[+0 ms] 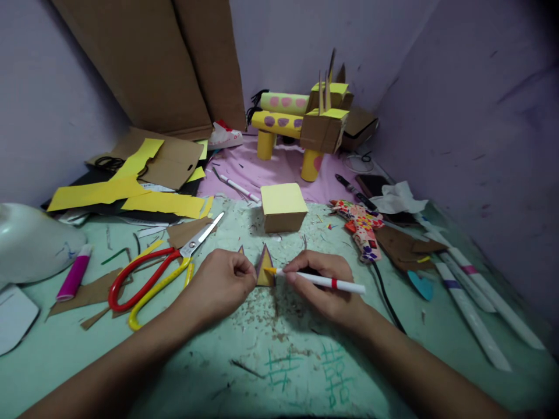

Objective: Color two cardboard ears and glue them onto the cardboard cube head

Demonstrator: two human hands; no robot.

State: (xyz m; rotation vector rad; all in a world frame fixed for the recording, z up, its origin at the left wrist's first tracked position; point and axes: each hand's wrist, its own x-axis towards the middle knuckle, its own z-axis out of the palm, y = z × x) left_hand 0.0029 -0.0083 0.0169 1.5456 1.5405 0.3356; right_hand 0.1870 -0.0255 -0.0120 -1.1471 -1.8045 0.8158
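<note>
My right hand (321, 282) is closed around a white marker (325, 281) with a red band, its yellow-orange tip touching a small triangle (265, 270). That triangle is yellow with a dark purple edge. At its left side my left hand (231, 276) is closed, fingertips pinched at the triangle's lower left edge. The tip of a second small triangle (241, 249) shows just behind my left hand. Beyond both hands sits a cardboard box (284, 208) with a pale yellow top.
Scissors (174, 262) with red and yellow handles lie left, near a magenta tube (74, 274) and yellow strips (100, 192). Cardboard animal figures (301, 122) stand at the back. On the right are a patterned glue gun (364, 230), its black cord and white markers (471, 314).
</note>
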